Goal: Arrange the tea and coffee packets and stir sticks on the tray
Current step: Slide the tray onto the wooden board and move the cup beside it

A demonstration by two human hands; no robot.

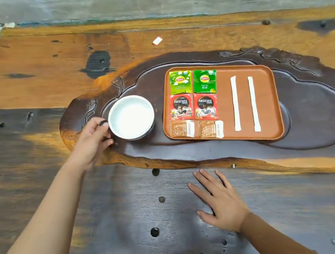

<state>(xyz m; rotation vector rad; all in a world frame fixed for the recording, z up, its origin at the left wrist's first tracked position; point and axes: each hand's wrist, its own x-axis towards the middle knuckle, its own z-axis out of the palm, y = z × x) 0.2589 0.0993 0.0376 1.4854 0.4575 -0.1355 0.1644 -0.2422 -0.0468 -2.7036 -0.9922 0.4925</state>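
Gripping the white bowl (pixel 131 117) just left of the tray (pixel 273 135), the left hand (pixel 92 142) sits nearer the packets (pixel 193 104); the right hand (pixel 220 200) lies flat, open, empty on the desk (pixel 132 226).

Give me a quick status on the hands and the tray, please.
Left hand gripping white bowl; right hand flat on table. Packets, sticks lined up on tray. Nothing blocking.

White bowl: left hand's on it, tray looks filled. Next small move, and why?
Probably let go of the white bowl and draw the left hand back. The tray already holds two green tea packets, two red coffee packets, two brown sachets and two stir sticks in tidy rows, the bowl looks empty, and the right hand rests flat on the table.
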